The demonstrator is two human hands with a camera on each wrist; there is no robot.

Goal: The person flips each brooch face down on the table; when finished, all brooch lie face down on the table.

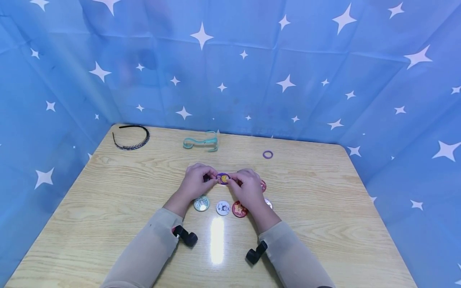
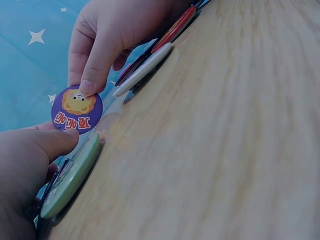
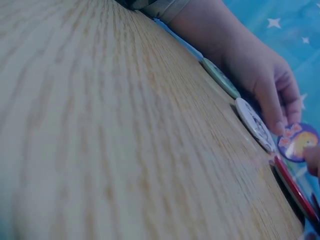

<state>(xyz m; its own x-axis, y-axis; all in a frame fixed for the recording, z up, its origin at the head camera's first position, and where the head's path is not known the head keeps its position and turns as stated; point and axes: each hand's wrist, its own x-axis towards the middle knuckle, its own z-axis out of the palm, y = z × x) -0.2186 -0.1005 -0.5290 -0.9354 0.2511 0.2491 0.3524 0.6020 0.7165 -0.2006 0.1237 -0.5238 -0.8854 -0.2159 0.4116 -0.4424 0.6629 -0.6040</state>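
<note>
Both hands hold a purple round button badge (image 1: 223, 179) with a yellow lion on it. My left hand (image 1: 196, 181) pinches its left edge between thumb and fingers, and my right hand (image 1: 249, 188) pinches the opposite edge. In the left wrist view the badge (image 2: 76, 110) is tilted up with its printed face showing. Below the hands lie a pale green badge (image 1: 201, 203), a white badge (image 1: 223, 208) and a red badge (image 1: 239, 209) with a star figure. Another red badge (image 1: 263, 185) and a pale badge (image 1: 268, 203) are partly hidden by my right hand.
Toward the back of the wooden table (image 1: 309, 240) lie a black toothed headband (image 1: 132, 146), a teal hair clip (image 1: 201, 141) and a purple ring (image 1: 267, 154). A blue curtain (image 1: 245, 72) with white stars hangs behind the table and along its sides.
</note>
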